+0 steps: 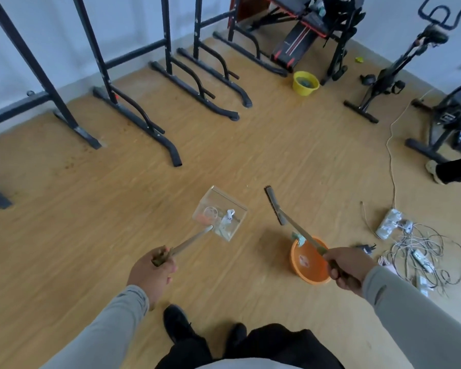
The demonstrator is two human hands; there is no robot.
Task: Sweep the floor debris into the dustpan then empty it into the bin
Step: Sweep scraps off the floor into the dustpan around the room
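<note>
My left hand (152, 270) grips the long handle of a clear plastic dustpan (220, 206), which hovers over the wooden floor ahead of me. Inside the pan lie a white crumpled scrap (228, 217), a pale ring and a small orange bit. My right hand (347, 266) grips the handle of a narrow broom, whose dark brush head (275, 205) is lifted to the right of the pan. An orange bin (310, 272) stands on the floor below the broom shaft, just left of my right hand, with a bluish scrap at its rim.
Black exercise frames (149, 123) stand along the far left wall. A yellow bucket (305, 82) and exercise bikes (383, 83) are at the back right. Tangled cables and power strips (421, 251) lie at the right. Another person's foot (434, 170) shows at the right edge. My shoes (179, 323) are below.
</note>
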